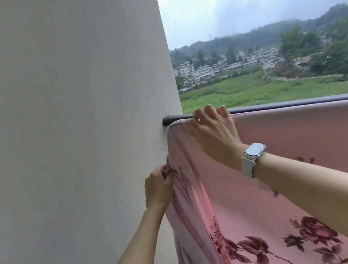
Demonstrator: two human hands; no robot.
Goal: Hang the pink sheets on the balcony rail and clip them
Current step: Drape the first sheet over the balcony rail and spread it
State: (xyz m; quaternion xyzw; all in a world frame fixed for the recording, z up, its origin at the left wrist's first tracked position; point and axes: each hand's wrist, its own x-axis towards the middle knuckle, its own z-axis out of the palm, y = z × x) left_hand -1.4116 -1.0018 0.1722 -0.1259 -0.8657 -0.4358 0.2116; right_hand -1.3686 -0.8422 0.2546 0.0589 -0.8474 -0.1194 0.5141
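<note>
The right hand (214,135) sat at the top of the balcony rail (302,102), fingers curled over the dark bar and clamped on the upper edge of the pink sheet (265,220), close to where the rail met the white wall (63,128). A white smartwatch (254,152) showed on that wrist. Lower down and nearer the wall, the left hand (158,189) had a bunched fold of the same sheet pinched tight between thumb and fingers, right at the cloth's side edge.

From the right hand the sheet fell away in a gathered drape toward the left hand, then hung on down past the bottom of the view, its patterned border strip running below the left hand. Dark rose prints spread across the lower part. To the right of the right hand, plain pink cloth hung flat just under the rail, stretching off to the edge of the view. Beyond the bar lay a green field (254,92), pale buildings and hazy hills.
</note>
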